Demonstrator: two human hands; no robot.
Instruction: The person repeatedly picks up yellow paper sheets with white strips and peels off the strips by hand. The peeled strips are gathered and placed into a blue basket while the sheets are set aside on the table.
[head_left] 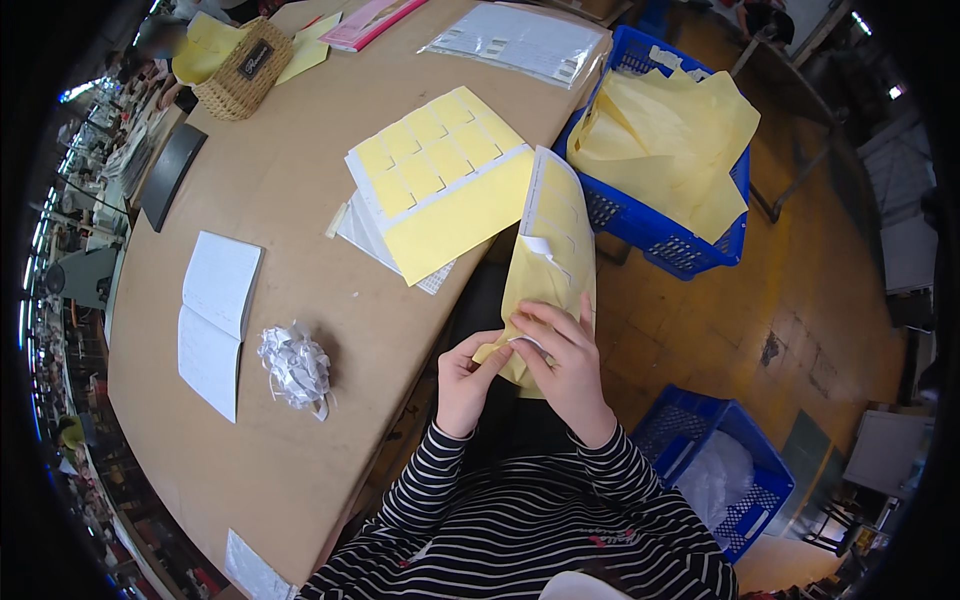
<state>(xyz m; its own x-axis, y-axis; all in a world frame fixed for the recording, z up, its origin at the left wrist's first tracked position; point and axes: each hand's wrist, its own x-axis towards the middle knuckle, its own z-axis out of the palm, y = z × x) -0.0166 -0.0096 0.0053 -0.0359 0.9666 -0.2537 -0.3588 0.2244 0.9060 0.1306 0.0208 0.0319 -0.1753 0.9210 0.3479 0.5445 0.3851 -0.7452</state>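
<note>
A yellow paper sheet with a white margin and printed outlines hangs off the table edge over my lap. Fingers of my left hand are closed in a pinch on its near edge. Just beside it, my right hand also grips the sheet, thumb against fingertips, with a bit of white showing between them. Higher on the sheet a white strip curls up from the surface. Similar yellow sheets lie flat on the table, partly over a white printed sheet.
On the brown table are an open notebook, a heap of crumpled white strips and a wicker basket. A blue crate at the right holds yellow sheets. Another blue crate stands lower right.
</note>
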